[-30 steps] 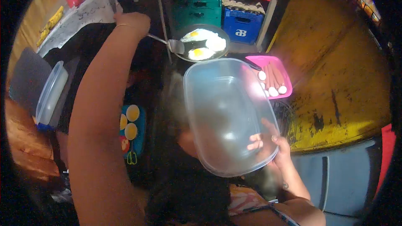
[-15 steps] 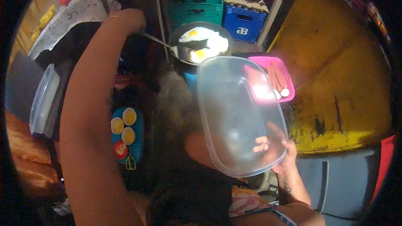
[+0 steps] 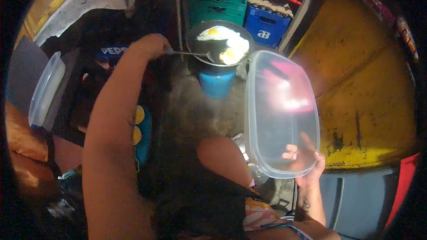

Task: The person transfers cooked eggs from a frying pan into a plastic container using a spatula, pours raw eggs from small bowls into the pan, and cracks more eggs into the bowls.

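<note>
While the fried eggs (image 3: 238, 44) lie along the upper and right edges of the pan (image 3: 212, 46), a metal spatula (image 3: 191, 53) dips inside its lower rim, with the blade just beside the lower yolk's egg. The left hand (image 3: 152, 46) has its fingers closed round the handle. The step looks like working the egg loose; getting under it would call for a low, flat blade. The right hand (image 3: 310, 173) pinches the lower right corner of a clear container (image 3: 267, 106), fingers spread behind the plastic, thumb near the rim; the container is tilted nearly upright. Below the pan is a blue, bucket-like base (image 3: 216, 83), above a dull, stained floor (image 3: 200, 111). Beyond the pan's upper edge are a green crate (image 3: 217, 9) and a blue crate (image 3: 262, 26); to the right, a scuffed yellow panel (image 3: 364, 106).
</note>
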Tool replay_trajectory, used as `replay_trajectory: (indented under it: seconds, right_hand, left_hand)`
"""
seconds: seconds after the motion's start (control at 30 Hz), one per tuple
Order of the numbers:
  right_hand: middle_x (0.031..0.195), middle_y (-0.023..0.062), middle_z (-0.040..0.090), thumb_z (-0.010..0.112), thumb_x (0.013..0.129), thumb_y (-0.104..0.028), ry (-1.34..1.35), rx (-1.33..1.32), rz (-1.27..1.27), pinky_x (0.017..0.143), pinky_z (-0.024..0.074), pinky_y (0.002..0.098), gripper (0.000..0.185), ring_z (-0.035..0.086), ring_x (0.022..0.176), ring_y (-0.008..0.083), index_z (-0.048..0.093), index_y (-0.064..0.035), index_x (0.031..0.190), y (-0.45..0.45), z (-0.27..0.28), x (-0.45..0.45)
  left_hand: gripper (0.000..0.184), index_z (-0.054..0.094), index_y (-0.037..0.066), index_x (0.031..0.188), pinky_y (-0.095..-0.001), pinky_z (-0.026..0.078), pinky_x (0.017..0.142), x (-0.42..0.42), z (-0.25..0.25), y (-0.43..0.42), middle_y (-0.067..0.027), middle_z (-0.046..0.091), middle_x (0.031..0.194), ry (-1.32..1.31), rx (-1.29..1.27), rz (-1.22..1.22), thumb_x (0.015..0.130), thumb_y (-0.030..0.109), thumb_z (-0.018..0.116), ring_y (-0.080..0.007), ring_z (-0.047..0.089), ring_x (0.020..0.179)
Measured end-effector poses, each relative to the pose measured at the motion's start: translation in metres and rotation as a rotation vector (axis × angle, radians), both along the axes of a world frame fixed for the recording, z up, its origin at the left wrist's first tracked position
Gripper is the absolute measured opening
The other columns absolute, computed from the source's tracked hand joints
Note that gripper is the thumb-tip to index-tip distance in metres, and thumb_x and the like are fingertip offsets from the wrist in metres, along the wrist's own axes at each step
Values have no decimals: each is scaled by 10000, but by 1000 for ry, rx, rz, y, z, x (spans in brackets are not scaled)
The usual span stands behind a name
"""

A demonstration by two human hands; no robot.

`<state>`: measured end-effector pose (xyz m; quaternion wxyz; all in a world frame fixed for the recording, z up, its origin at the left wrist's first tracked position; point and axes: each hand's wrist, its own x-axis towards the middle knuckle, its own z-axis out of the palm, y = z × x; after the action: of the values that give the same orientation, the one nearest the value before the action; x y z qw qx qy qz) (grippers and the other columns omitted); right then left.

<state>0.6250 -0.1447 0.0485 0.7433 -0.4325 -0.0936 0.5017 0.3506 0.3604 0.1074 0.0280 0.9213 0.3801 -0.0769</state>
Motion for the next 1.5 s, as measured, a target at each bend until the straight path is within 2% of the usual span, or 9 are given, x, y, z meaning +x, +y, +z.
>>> replay_trajectory:
  seconds: [0.2,0.23,0.43,0.63,0.83,1.03,1.23,1.43,1.5]
  right_hand:
    - [1043,271,629,627,741,-465,39,14,-48,766,536,498,670,661,859,412,532,-161,1330,1,5,-8]
    - [1042,274,627,627,742,-466,69,31,-48,761,537,494,656,657,859,413,543,-161,1317,1,4,-7]
    - [1037,278,620,631,760,-486,127,24,-52,756,542,490,618,649,884,418,562,-171,1287,-10,1,-7]
    - [1057,282,616,632,780,-467,80,9,-86,733,536,473,598,615,855,380,544,-190,1303,-10,0,-10]
    - [1022,255,618,653,773,-444,151,65,-35,744,533,481,590,646,874,398,536,-185,1291,-9,-9,-1]
    - [1013,248,621,664,773,-429,64,86,-46,731,547,473,614,673,836,380,504,-188,1316,0,-10,1]
    - [1019,260,628,670,775,-411,28,87,-66,770,559,495,670,680,801,364,443,-186,1364,9,-9,-8]
    - [986,233,623,674,775,-404,79,77,-21,773,557,500,682,678,795,356,424,-187,1372,10,-15,-15]
    - [981,223,621,670,780,-402,77,72,-10,748,565,496,684,681,803,358,412,-187,1376,7,-15,-16]
  left_hand:
    - [350,706,248,1171,-494,451,981,26,-73,-7,-66,663,1229,-150,-143,320,862,136,585,-296,612,1154]
    - [355,682,293,1205,-543,416,1005,30,-56,-30,-39,637,1278,-156,-219,369,883,174,593,-288,583,1205]
    - [333,698,272,1182,-502,446,988,36,-74,-41,-50,655,1244,-280,-226,363,864,190,641,-291,604,1169]
    - [269,718,141,1123,-404,495,923,12,-53,-35,-129,688,1137,-310,-207,174,869,192,641,-322,644,1065]
    - [250,726,86,1080,-404,506,854,-19,-36,-35,-150,712,1019,-328,-69,25,856,184,678,-311,665,962]
    - [258,719,64,1094,-375,509,835,-42,-24,-47,-145,714,1013,-422,-247,249,876,194,670,-286,667,969]
    - [280,698,34,1121,-378,529,790,-37,-4,-84,-166,703,1036,-399,-255,283,886,181,659,-281,675,904]
    - [272,702,37,1113,-382,521,853,-31,-17,-95,-166,708,1017,-463,-392,461,858,126,666,-296,679,931]
    - [267,708,48,1109,-382,525,849,-30,-22,-99,-160,712,1010,-403,-313,377,853,110,664,-293,683,914]
